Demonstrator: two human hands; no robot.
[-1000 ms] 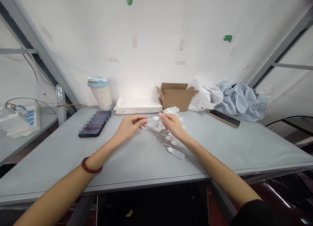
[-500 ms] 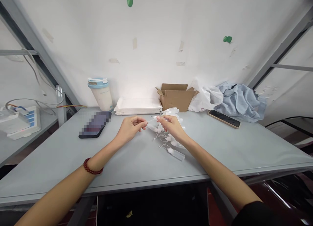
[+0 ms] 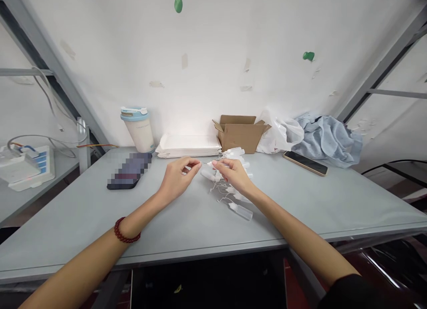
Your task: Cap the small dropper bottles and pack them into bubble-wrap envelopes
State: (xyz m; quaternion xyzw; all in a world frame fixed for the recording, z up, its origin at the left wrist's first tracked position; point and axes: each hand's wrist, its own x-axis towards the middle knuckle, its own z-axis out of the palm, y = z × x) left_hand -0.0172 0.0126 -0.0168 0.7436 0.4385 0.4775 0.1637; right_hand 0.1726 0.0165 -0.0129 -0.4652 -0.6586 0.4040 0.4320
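Observation:
My left hand (image 3: pixel 178 177) is raised over the grey table (image 3: pixel 187 220), thumb and forefinger pinched on something tiny that I cannot make out. My right hand (image 3: pixel 233 174) is closed on a small clear plastic bottle with a pointed nozzle (image 3: pixel 209 172), its tip toward the left hand's pinch. Under and behind the right hand lies a pile of several such small bottles (image 3: pixel 237 197) with thin white strings. The two hands almost touch at their fingertips. A red bead bracelet (image 3: pixel 123 232) is on my left wrist.
A dark phone (image 3: pixel 128 176) lies left of the hands. At the back stand a blue-lidded cup (image 3: pixel 139 128), stacked white trays (image 3: pixel 188 145), an open cardboard box (image 3: pixel 240 133), a plastic bag (image 3: pixel 283 132), blue cloth (image 3: pixel 328 137). A second phone (image 3: pixel 305 162) lies right.
Both hands have stayed close together over the pile; the left hand's pinch has shifted slightly and the right hand has edged a little toward it.

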